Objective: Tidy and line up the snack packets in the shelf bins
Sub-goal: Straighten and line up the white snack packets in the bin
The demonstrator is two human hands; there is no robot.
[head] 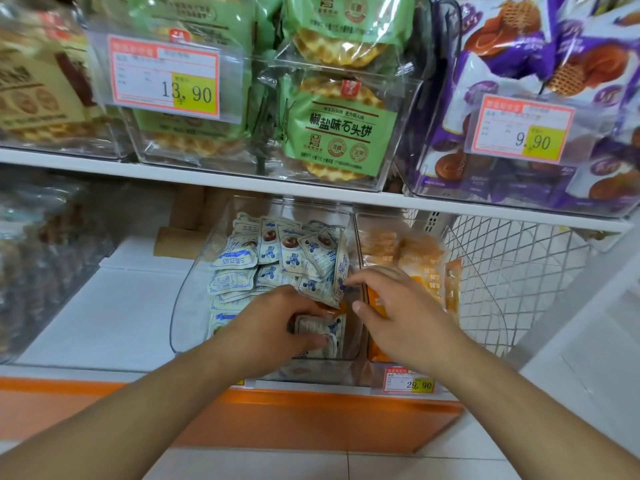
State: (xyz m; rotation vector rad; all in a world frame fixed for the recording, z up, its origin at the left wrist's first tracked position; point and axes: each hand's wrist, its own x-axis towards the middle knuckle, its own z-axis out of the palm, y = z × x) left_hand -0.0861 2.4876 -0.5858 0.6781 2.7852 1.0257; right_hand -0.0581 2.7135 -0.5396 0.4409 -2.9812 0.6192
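Below, both hands [346, 317] curled, gripping blue-white packets [277, 261]

free: bin [180, 306] top | blocked: shelf [311, 194] overhead, packets [242, 271] inside

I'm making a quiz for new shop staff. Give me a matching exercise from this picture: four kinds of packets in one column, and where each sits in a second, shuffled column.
Things:
1. green waffle packets
2. purple packets
3. blue-and-white packets
4. orange packets

Places:
A. lower bin, under the left hand
B. upper shelf, far right bin
C. lower bin, right of the clear divider
D. upper shelf, middle bin

Pairs: 1-D, 2-B, 3-A, 4-C
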